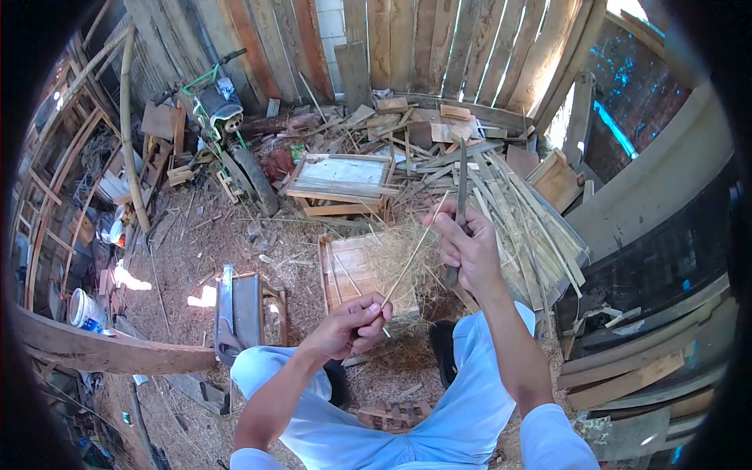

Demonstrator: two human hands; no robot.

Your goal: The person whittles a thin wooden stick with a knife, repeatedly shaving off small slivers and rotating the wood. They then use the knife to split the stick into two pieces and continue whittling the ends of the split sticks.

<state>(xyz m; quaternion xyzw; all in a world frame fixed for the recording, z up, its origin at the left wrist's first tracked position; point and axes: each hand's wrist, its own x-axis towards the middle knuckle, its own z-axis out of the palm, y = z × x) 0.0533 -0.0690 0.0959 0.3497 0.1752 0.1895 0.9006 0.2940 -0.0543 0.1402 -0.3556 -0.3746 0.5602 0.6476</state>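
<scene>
My left hand (348, 324) is closed around the lower part of a thin bamboo stick (410, 264), which slants up to the right. My right hand (470, 249) is wrapped around a long knife (462, 182), its narrow blade pointing up and away. The stick's upper end lies against the fingers of my right hand, beside the knife. Under the hands is a shallow wooden tray (326, 276) with two thin sticks (346, 272) on it. A heap of fine shavings (423, 244) covers its right side.
A small stool (249, 309) with a handsaw (225, 301) stands at the left. Beyond are a wooden frame (345, 168), scrap wood (439, 129) and a small motorbike (227, 129). Long slats (521, 227) lie on the right. A wooden beam (117, 351) crosses the lower left.
</scene>
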